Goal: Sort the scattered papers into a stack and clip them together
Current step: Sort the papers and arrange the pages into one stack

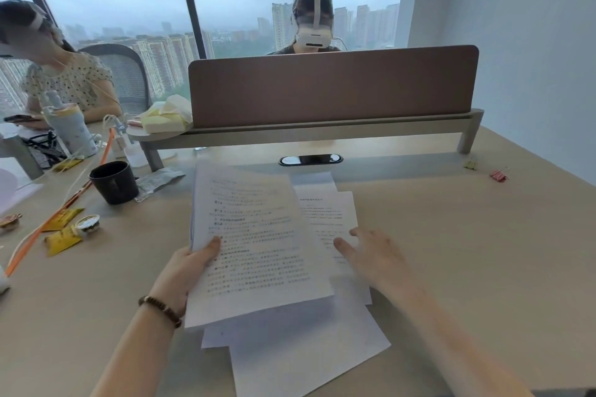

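My left hand (185, 271) grips the left edge of a thin stack of printed papers (254, 242), lifted and tilted above the desk. My right hand (371, 255) is open with fingers spread, resting on a printed sheet (332, 213) that lies on the desk to the right of the stack. More loose white sheets (306, 348) lie under and in front of the held stack. A pink binder clip (499, 175) and a yellow-green binder clip (471, 165) lie far right near the divider's leg.
A black mug (113, 182) and a silver wrapper (158, 180) sit left of the papers. Yellow snack packets (63, 237) and an orange cable (58, 208) lie further left. A brown divider (332, 87) crosses the back of the desk; two people sit beyond.
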The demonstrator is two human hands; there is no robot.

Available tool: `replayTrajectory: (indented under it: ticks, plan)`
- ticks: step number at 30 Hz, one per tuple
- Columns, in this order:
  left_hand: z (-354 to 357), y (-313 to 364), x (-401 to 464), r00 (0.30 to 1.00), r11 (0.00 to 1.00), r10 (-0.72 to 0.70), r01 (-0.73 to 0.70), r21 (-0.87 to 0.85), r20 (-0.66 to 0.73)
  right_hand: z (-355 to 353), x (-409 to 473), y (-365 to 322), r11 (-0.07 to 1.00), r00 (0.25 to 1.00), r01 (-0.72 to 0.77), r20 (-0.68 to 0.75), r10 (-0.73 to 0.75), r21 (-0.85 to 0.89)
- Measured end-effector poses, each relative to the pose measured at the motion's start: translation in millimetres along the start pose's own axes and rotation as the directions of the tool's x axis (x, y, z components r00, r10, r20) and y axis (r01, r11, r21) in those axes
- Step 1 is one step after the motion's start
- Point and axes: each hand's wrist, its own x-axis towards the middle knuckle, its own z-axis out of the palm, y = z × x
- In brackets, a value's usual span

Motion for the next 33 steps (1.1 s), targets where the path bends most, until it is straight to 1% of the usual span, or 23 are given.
replayTrajectory:
  ticks: [2,4,5,8,11,12,14,18,22,24,28,31,33]
  plan:
    - [-11,-9,4,0.999,0.998,-0.043,0.044,0.036,-0.022,8,-2,1,0.991,0.999,-0.034,0.005,0.035,-0.127]
    - [-13,-17,6,0.998,0.997,-0.063,0.065,0.042,-0.030,13,-3,-2,0.989,1.000,-0.021,-0.012,0.020,-0.147]
    - [-12,-20,7,0.997,0.997,-0.065,0.066,0.045,-0.032,15,-2,-2,0.992,1.000,-0.012,-0.014,0.010,-0.128]
    - [-3,-22,8,0.999,0.997,-0.044,0.046,0.055,-0.030,13,0,-6,1.000,1.000,-0.002,0.023,0.003,-0.029]
    - [7,-22,9,0.999,0.997,-0.030,0.032,0.077,-0.025,10,1,-4,0.974,0.999,-0.023,0.041,0.014,0.226]
    - [11,-22,10,0.999,0.996,-0.028,0.030,0.085,-0.024,8,1,-2,0.958,0.999,-0.036,0.036,0.027,0.283]
    - [18,-23,9,0.999,0.997,-0.027,0.029,0.076,-0.022,7,1,3,0.944,0.999,-0.034,0.024,0.028,0.328]
    - [32,-22,7,1.000,0.998,-0.021,0.022,0.056,-0.007,4,0,9,0.922,0.998,-0.026,0.058,0.004,0.387]
    - [28,-16,8,0.999,0.999,-0.048,0.048,-0.022,0.007,1,2,13,0.872,0.999,-0.020,-0.014,0.031,0.488]
    - [19,-10,10,0.998,0.996,-0.062,0.062,-0.065,0.001,-1,4,18,0.888,0.995,-0.040,-0.063,0.078,0.459]
    - [-5,1,15,0.996,0.997,-0.056,0.052,-0.064,-0.070,-8,15,34,0.932,0.974,-0.060,-0.181,0.132,0.357]
    - [-19,2,20,0.993,0.998,-0.055,0.051,-0.042,-0.102,-12,23,41,0.900,0.950,-0.109,-0.222,0.219,0.423]
    - [-24,-2,22,0.992,0.997,-0.075,0.073,-0.033,-0.099,-13,25,41,0.888,0.952,-0.114,-0.206,0.226,0.446]
